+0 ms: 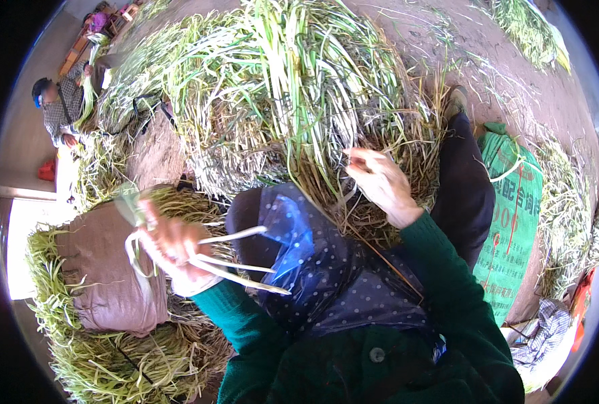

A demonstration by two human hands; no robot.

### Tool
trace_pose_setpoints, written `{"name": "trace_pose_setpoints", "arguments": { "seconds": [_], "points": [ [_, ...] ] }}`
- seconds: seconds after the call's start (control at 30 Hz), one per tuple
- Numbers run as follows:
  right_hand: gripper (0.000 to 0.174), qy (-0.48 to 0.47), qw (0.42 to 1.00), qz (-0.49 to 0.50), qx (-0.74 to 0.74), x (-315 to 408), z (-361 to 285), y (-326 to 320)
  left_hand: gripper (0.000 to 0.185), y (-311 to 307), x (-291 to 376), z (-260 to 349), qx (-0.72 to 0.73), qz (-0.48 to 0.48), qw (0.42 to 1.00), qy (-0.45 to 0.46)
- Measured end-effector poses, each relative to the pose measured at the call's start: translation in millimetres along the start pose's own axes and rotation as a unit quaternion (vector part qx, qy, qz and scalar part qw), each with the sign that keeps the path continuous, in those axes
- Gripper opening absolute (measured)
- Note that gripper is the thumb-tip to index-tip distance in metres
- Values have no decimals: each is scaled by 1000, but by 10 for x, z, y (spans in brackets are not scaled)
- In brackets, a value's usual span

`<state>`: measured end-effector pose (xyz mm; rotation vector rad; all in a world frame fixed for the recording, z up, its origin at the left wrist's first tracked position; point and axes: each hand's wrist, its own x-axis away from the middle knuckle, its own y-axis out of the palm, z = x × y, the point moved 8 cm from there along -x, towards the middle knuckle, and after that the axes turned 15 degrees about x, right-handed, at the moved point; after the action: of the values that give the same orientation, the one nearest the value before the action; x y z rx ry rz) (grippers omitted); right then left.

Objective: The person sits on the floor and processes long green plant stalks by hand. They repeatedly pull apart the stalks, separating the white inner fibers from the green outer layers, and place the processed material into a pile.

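Observation:
My left hand (175, 245), blurred, is closed around a few pale plant stalks (241, 265) whose ends stick out towards my lap. A thin bent leaf loops below its wrist side. My right hand (382, 184) hovers at the near edge of a large heap of leafy green stalks (279, 65), fingers curled; whether anything is pinched in them is unclear. Under that hand lies a tangle of dry stems and roots (365, 222). A transparent dotted plastic apron (324, 262) covers my lap, with a blue fold at its left.
A brown sack (112, 267) rests among more greens on the left. On the right stands a green printed feed sack (511, 217) beside my leg. Another person (64, 106) sits at the upper left holding a bundle of stalks (88, 96). Loose leaves litter the floor (410, 30).

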<state>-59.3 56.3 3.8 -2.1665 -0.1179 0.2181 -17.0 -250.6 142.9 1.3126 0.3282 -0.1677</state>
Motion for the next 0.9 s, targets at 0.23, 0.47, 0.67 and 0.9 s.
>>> {"name": "trace_pose_setpoints", "arguments": {
  "seconds": [0.23,0.47,0.67,0.9],
  "points": [
    [68,179,983,-8,44,-645,-182,618,23,-564,287,-118,16,123,992,24],
    [59,224,972,46,-44,-796,-72,1101,24,-629,218,-229,57,102,993,-8],
    [34,77,893,19,-443,-873,-382,458,22,-708,173,-296,64,110,992,-12],
    [23,94,946,5,-311,-1398,-197,-828,19,-865,118,-439,71,130,989,-30]
  ]
}}
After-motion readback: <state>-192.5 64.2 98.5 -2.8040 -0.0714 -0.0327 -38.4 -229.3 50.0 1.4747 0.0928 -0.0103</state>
